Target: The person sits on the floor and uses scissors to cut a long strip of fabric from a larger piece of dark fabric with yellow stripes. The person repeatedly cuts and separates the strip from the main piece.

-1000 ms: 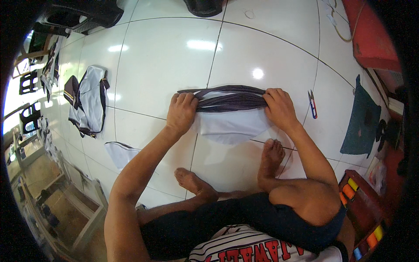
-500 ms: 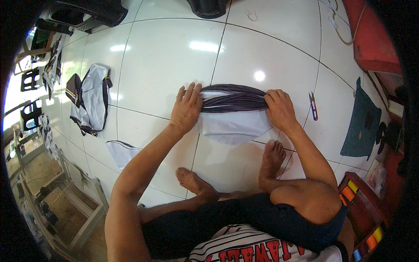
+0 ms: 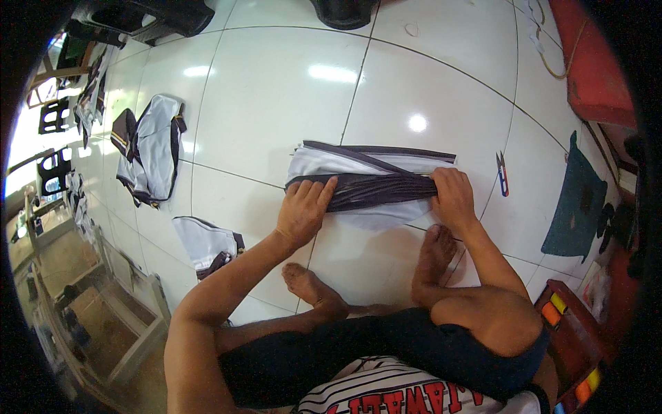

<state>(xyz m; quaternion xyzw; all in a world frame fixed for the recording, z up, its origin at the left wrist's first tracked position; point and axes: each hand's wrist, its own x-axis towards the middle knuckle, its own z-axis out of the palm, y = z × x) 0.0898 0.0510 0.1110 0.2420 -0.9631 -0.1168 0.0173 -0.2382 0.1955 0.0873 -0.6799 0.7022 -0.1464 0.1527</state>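
Observation:
A piece of white and dark fabric [image 3: 372,193] lies on the tiled floor in front of my bare feet, its dark pleated strips gathered across the middle. My left hand [image 3: 303,205] is closed over the left end of the dark band, with fingers curled onto it. At the right end, my right hand [image 3: 452,196] grips the same band. Behind the band, a white section with dark edging [image 3: 324,159] shows. To the right of the fabric lie thread snips [image 3: 503,172] with a blue and red grip.
Garment pieces lie left [image 3: 155,141] and lower left [image 3: 203,238]. A dark green cloth [image 3: 576,207] and a box of thread spools [image 3: 555,310] are right, near red furniture [image 3: 586,69]. Black stools [image 3: 52,169] and a metal frame [image 3: 117,324] stand left; black furniture [image 3: 341,10] is at top.
Both my hands have drawn the dark band down toward my feet, exposing white cloth and a dark edge behind it. The front white flap is now mostly covered. The view has shifted slightly.

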